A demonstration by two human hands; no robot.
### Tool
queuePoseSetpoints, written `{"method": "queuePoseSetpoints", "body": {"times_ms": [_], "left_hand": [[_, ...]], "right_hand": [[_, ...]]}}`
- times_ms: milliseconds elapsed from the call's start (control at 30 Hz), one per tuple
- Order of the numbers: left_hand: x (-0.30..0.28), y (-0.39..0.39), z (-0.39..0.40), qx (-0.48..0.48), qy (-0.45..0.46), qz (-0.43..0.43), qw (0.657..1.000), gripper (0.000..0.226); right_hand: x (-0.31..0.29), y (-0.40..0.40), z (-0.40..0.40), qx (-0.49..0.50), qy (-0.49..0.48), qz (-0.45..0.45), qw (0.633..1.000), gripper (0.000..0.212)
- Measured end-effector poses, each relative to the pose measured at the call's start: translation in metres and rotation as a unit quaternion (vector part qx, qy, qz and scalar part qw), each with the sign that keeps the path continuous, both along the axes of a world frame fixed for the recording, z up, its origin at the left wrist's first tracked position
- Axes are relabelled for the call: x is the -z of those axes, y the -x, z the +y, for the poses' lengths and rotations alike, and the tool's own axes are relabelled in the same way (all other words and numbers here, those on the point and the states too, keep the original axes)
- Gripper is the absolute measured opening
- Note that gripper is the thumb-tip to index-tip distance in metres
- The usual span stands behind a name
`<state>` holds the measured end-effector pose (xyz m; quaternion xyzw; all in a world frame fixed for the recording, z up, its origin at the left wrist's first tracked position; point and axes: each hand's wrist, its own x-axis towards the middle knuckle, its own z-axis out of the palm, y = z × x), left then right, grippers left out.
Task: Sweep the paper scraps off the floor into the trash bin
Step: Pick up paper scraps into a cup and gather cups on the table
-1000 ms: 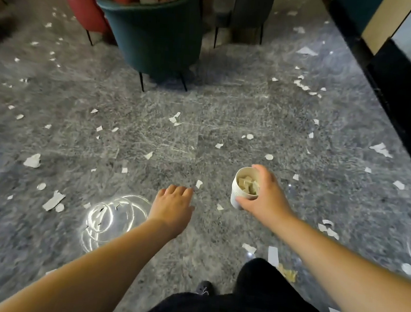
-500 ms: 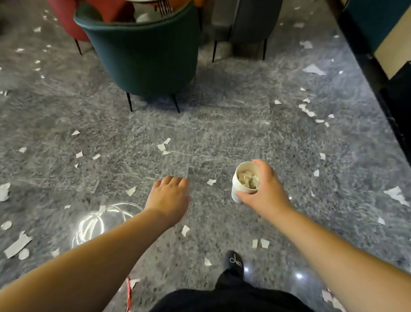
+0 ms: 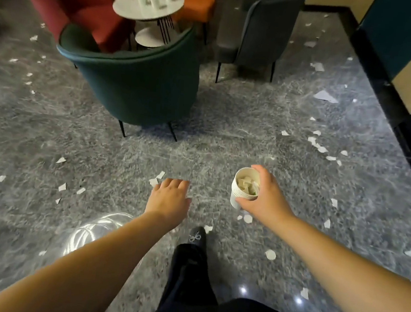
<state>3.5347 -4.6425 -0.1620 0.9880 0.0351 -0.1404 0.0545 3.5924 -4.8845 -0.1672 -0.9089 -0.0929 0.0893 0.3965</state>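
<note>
White paper scraps [image 3: 320,147] lie scattered over the grey marbled floor [image 3: 225,142], thickest at the right and left sides. My right hand [image 3: 267,201] grips a white paper cup [image 3: 238,195] that holds several scraps. My left hand [image 3: 169,197] reaches forward, palm down, fingers relaxed and holding nothing, just short of a small pair of scraps [image 3: 157,178]. No trash bin is in view.
A dark green armchair [image 3: 136,85] stands straight ahead. Behind it are a red chair [image 3: 68,2], an orange chair [image 3: 195,0], a grey chair [image 3: 260,28] and a round white table [image 3: 148,5] with cups. A black-based wall [image 3: 385,79] runs along the right. My shoe [image 3: 197,237] steps forward.
I have walked forward: the chairs and scraps have slid nearer and lower in view. Both hands keep their poses, the right still gripping the cup, the left still free.
</note>
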Motion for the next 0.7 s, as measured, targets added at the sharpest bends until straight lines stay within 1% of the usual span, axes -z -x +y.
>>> {"method": "queuePoseSetpoints", "body": {"times_ms": [167, 300, 533, 700], "left_hand": [[0.005, -0.125, 0.031, 0.032, 0.012, 0.000, 0.999, 0.050], [-0.004, -0.215, 0.052, 0.066, 0.000, 0.005, 0.998, 0.052], [-0.007, -0.355, 0.071, 0.098, 0.000, 0.016, 0.995, 0.052], [0.002, -0.463, 0.072, 0.125, -0.015, -0.002, 0.992, 0.047]], "right_hand": [[-0.002, -0.116, 0.038, 0.027, 0.021, -0.009, 0.999, 0.086], [-0.015, -0.198, 0.063, 0.053, 0.021, -0.008, 0.998, 0.087], [-0.015, -0.313, 0.077, 0.084, -0.005, 0.004, 0.996, 0.089], [-0.004, -0.422, 0.084, 0.095, 0.000, 0.002, 0.995, 0.090]]}}
